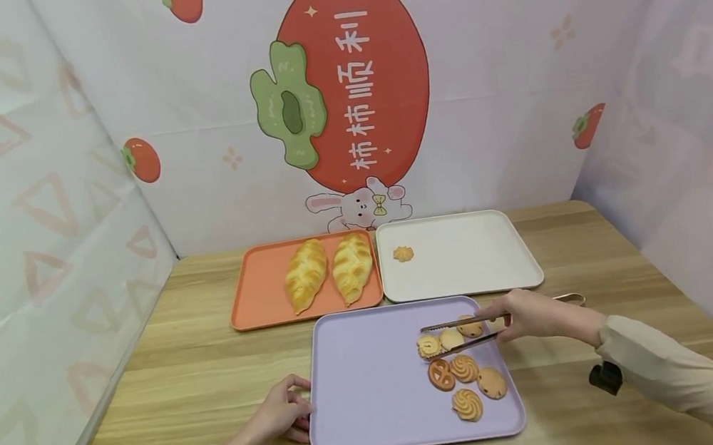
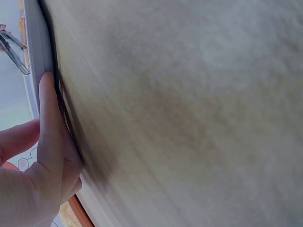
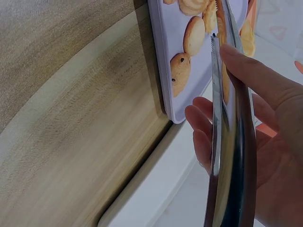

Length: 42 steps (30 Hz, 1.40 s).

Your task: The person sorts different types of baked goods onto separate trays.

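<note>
My right hand (image 1: pixel 520 316) grips a pair of metal serving tongs (image 3: pixel 222 132), thumb on one arm and fingers on the other. The tongs' arms stand apart, reaching over the right half of a lilac tray (image 1: pixel 372 386). Between them in the head view are a piped ring-shaped cookie (image 1: pixel 429 346) and a plain round cookie (image 1: pixel 452 340). Nearer me lie a pretzel cookie (image 1: pixel 441 375), swirl cookies (image 1: pixel 467 405) and a dotted round cookie (image 1: pixel 491 383). My left hand (image 1: pixel 281 410) touches the tray's left edge, its forefinger (image 2: pixel 49 109) stretched along the outer wall.
Behind, an orange tray (image 1: pixel 262 289) bears two braided bread loaves (image 1: pixel 352 269). Beside it a white tray (image 1: pixel 463 262) holds one small star-shaped cookie (image 1: pixel 403 254). All stand on a wood-grain table (image 1: pixel 177 369), with a printed cloth (image 1: pixel 478 82) hanging at the back.
</note>
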Tool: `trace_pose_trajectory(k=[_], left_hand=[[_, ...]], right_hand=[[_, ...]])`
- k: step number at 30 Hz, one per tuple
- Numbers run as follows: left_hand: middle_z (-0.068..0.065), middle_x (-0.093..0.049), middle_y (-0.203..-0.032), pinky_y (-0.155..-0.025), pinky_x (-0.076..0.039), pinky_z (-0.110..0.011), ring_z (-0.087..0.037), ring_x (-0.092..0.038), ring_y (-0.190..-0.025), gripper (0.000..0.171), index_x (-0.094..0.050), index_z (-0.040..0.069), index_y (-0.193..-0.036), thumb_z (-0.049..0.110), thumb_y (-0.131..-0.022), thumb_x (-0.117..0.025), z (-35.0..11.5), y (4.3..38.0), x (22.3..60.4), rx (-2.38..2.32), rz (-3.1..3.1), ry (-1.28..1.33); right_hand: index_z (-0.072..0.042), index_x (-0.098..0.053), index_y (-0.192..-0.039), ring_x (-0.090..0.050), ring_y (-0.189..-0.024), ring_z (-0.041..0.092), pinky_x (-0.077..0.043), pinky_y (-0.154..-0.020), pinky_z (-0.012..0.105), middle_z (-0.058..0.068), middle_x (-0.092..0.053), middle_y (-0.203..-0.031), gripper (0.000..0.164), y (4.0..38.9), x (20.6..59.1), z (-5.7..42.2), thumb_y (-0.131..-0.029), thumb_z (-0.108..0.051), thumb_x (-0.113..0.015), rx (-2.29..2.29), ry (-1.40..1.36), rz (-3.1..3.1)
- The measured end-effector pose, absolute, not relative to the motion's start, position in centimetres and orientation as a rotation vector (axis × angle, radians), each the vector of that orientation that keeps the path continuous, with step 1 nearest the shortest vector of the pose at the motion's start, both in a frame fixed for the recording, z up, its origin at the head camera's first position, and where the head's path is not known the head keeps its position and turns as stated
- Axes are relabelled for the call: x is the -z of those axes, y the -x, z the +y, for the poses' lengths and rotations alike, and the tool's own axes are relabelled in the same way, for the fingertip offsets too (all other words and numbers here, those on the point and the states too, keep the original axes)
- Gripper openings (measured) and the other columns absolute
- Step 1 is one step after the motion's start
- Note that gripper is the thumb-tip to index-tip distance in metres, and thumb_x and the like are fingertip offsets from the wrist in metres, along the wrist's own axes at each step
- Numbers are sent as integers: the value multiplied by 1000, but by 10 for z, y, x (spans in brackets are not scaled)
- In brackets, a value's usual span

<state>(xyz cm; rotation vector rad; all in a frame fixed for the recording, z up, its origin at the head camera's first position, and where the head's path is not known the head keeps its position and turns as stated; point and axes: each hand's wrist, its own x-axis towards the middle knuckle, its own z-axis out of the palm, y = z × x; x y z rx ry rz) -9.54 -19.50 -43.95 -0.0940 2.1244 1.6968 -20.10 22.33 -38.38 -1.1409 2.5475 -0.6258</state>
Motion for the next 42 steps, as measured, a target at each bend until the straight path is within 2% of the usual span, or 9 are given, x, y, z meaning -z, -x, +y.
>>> trace_pose_trajectory(k=[15,22,32,35,42], left_hand=[[-6,-51,-69,-47,-53,-38,-15,-56,-52,34,-34,-10,-107,-9,-77,-48,-195,96,440,-1695,2130,82],[-6,-50,-69,-47,-53,-37,-15,-56,-52,34,-34,-10,-108,-9,-77,-49,-195,97,439,-1684,2135,87],[-6,-50,-69,-47,-53,-38,-16,-55,-52,34,-34,-10,-108,-9,-77,-49,-196,94,439,-1677,2131,98],[-6,-50,-70,-47,-53,-37,-16,-56,-52,34,-35,-10,-109,-8,-78,-49,-196,94,439,-1675,2131,101],[-6,-51,-70,-46,-53,-35,-16,-56,-52,34,-35,-10,-108,-7,-78,-50,-195,95,439,-1671,2140,105]], right_hand=[[-4,-62,-109,-44,-57,-1,-41,-47,17,8,-66,-89,40,198,381,220,-72,-16,-70,521,1156,2584],[-2,-62,-108,-45,-58,-2,-41,-48,17,2,-64,-82,39,199,381,222,-72,-17,-69,521,1178,2590],[1,-62,-107,-49,-59,-1,-43,-49,16,2,-62,-78,37,195,386,224,-73,-12,-68,570,1280,2657],[1,-61,-108,-48,-60,-1,-42,-48,17,3,-63,-80,37,195,384,225,-74,-12,-67,574,1262,2676],[1,-59,-111,-47,-64,1,-40,-48,17,13,-64,-98,38,196,379,224,-76,-12,-65,568,1202,2691]])
